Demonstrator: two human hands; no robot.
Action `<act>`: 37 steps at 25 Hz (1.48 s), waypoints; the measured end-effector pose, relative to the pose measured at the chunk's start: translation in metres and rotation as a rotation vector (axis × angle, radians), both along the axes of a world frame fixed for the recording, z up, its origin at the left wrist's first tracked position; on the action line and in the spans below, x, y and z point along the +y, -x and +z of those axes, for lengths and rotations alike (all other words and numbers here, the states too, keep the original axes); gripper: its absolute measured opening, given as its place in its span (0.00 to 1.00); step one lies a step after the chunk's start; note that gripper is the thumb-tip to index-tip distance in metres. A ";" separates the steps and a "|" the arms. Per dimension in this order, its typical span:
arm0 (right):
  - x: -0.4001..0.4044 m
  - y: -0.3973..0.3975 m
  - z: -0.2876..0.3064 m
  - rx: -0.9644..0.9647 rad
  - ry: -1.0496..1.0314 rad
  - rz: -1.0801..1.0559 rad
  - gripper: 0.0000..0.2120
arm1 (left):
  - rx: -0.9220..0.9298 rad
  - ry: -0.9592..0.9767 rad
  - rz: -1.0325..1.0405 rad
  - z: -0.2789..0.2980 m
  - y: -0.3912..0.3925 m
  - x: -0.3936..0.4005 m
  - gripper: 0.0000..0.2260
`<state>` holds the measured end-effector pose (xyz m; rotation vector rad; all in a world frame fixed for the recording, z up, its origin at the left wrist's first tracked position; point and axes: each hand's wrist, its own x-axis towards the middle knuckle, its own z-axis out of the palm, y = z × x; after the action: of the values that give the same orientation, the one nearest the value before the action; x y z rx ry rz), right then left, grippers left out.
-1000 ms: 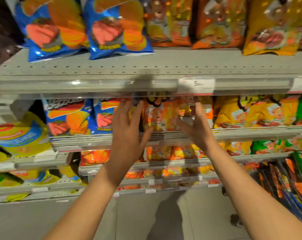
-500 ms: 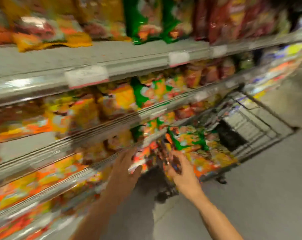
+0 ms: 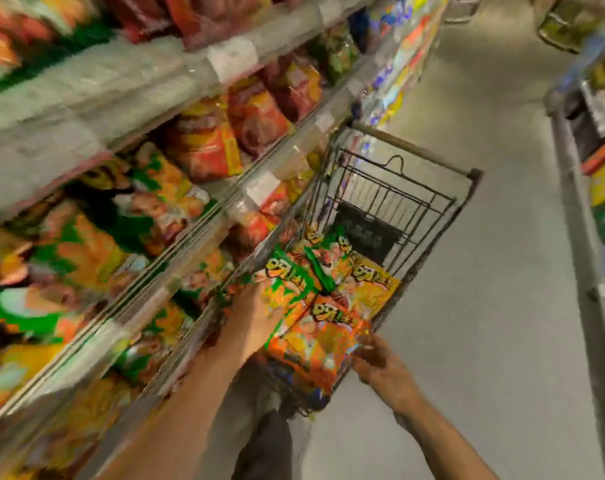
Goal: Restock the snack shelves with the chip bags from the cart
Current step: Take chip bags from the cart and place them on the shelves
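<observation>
Chip bags (image 3: 328, 296) fill the cart (image 3: 429, 216); both hands touch them (grips blurred, cannot tell).

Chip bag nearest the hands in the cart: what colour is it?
Mostly orange, with a yellow-and-black logo; chip bag shows best in the head view.

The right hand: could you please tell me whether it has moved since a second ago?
Yes. The right hand left the shelves and now reaches an orange chip bag in the cart.
</observation>
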<state>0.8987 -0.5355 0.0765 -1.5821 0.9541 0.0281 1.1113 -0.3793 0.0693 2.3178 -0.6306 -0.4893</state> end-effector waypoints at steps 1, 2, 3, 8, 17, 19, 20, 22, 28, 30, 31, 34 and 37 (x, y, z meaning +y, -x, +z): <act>-0.007 -0.012 -0.011 0.038 -0.037 -0.044 0.18 | -0.005 -0.059 -0.017 -0.008 -0.024 -0.015 0.26; -0.011 -0.024 -0.022 0.084 -0.077 -0.084 0.22 | -0.014 -0.152 -0.042 -0.017 -0.045 -0.029 0.26; -0.013 -0.035 -0.030 0.130 -0.124 -0.124 0.25 | -0.015 -0.254 -0.085 -0.024 -0.062 -0.041 0.28; -0.025 -0.088 -0.074 0.274 -0.237 -0.256 0.28 | 0.080 -0.528 -0.216 -0.063 -0.107 -0.079 0.37; -0.027 -0.126 -0.125 0.445 -0.489 -0.575 0.33 | 0.353 -0.629 -0.148 -0.087 -0.130 -0.080 0.55; -0.032 -0.126 -0.126 0.426 -0.379 -0.528 0.23 | 0.550 -0.537 -0.091 -0.088 -0.134 -0.077 0.47; -0.034 -0.126 -0.122 0.399 -0.312 -0.499 0.22 | 0.614 -0.481 -0.060 -0.088 -0.134 -0.074 0.39; -0.036 -0.122 -0.110 0.332 -0.231 -0.446 0.27 | 0.713 -0.359 -0.009 -0.079 -0.131 -0.071 0.33; -0.064 -0.088 -0.070 0.075 -0.058 -0.374 0.23 | 0.790 -0.025 0.073 -0.037 -0.098 -0.070 0.37; -0.081 -0.075 -0.054 -0.011 -0.009 -0.338 0.23 | 0.737 0.064 0.130 -0.023 -0.074 -0.071 0.42; -0.089 -0.068 -0.046 -0.054 0.015 -0.308 0.24 | 0.688 0.116 0.152 -0.015 -0.059 -0.072 0.39; -0.115 -0.046 -0.026 -0.188 0.041 -0.206 0.26 | 0.561 0.269 0.262 0.005 -0.004 -0.074 0.27; -0.135 -0.022 -0.013 -0.285 0.059 -0.072 0.27 | 0.513 0.444 0.370 0.017 0.055 -0.065 0.21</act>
<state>0.9210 -0.6701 0.0638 -1.5547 0.7922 -0.2716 1.0562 -0.4442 0.0866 1.7330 -0.0459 -0.6558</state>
